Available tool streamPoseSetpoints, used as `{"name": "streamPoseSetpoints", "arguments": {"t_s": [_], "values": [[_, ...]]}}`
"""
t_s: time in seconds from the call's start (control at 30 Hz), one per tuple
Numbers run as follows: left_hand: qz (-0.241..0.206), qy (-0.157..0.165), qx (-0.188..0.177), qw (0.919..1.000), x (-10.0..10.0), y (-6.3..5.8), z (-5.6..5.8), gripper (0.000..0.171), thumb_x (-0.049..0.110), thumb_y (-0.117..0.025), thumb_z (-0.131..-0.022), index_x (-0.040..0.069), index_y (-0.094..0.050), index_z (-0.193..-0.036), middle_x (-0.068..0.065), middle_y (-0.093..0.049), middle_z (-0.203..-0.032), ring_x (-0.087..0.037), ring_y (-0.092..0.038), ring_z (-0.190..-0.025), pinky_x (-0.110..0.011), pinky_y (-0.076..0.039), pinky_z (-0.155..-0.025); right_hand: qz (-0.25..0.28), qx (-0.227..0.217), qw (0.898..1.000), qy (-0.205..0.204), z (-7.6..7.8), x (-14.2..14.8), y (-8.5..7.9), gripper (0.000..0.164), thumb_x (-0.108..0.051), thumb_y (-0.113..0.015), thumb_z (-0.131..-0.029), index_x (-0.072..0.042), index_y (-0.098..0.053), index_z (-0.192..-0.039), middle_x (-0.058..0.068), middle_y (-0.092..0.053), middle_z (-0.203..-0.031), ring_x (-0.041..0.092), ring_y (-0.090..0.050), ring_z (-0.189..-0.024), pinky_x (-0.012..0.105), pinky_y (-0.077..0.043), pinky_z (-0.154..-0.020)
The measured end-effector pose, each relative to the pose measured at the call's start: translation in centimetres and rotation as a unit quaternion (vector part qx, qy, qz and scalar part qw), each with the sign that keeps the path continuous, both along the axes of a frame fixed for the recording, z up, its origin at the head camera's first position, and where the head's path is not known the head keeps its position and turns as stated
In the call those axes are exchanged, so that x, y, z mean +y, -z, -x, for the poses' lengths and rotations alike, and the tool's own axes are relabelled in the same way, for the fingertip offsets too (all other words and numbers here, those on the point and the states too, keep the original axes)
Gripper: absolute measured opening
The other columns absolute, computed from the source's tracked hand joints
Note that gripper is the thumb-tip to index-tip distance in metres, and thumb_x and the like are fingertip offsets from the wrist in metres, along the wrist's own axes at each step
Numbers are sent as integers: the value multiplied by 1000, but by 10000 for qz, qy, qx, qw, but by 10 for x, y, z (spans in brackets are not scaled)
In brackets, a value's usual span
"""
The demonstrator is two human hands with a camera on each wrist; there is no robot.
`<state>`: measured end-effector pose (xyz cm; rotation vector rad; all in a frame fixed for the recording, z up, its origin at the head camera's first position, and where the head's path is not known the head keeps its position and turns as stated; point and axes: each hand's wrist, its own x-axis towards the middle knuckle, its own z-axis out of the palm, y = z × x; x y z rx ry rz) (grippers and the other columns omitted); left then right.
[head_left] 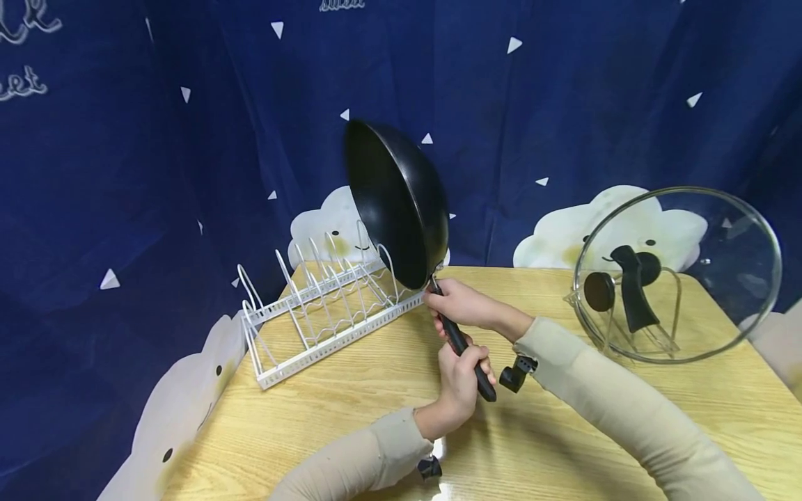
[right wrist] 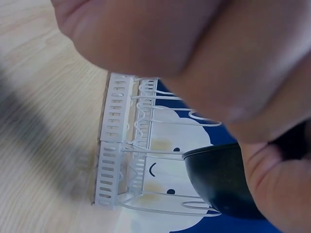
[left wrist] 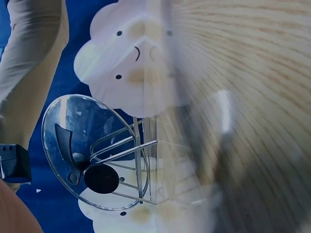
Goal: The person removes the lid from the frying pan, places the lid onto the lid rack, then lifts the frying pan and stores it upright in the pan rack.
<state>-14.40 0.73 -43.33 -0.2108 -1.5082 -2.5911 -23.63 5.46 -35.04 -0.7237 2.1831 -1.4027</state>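
Note:
A deep black wok (head_left: 420, 195) is held up on edge over the table, its hollow side facing left. Both hands grip its black handle (head_left: 455, 336). The right hand (head_left: 466, 304) has its fingers wrapped round the handle close to the pan, while the left hand (head_left: 461, 376) holds it lower, near the end. Beside the pan stands a white wire rack (head_left: 338, 337), and the wok's lower rim overlaps the rack's right end in the head view. The right wrist view shows large curled fingers (right wrist: 146, 39) in front of the wok (right wrist: 221, 179).
On the right, a glass lid (head_left: 727, 348) with a black handle (head_left: 634, 292) leans upright in a metal wire stand (head_left: 677, 299). Everything stands on a wooden table (head_left: 351, 403). Behind it hangs a dark blue curtain (head_left: 476, 90) with white triangles and clouds.

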Motion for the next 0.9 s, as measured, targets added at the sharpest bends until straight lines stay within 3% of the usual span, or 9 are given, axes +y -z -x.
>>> {"name": "streamPoseSetpoints", "arguments": {"t_s": [0.53,0.8,0.9], "values": [[-86,-321,-443,9985,-1,3,2,19,-3,-50,-75,11,-39,-69,2,-46,-46,-9,-49,-34,-22,-43,-35,15,-385,9990,-238,12,-8,19,31,-12,-38,-97,-2,-47,-70,8,-53,-55,17,-56,-46,28,-49,-47],[-86,-455,-692,9965,-2,7,6,20,-2,-51,-75,12,-40,-66,1,-46,-46,-9,-48,-34,-23,-43,-35,-33,-400,9985,-382,21,-10,28,34,-13,-38,-98,9,-47,-74,8,-53,-56,17,-57,-46,28,-50,-48],[-83,-466,-767,9959,-2,8,7,19,-2,-50,-75,11,-40,-66,0,-46,-46,-9,-48,-33,-23,-43,-35,-61,-462,9981,-406,22,-10,30,34,-14,-37,-98,6,-48,-72,8,-53,-57,17,-57,-46,27,-49,-48]]}}
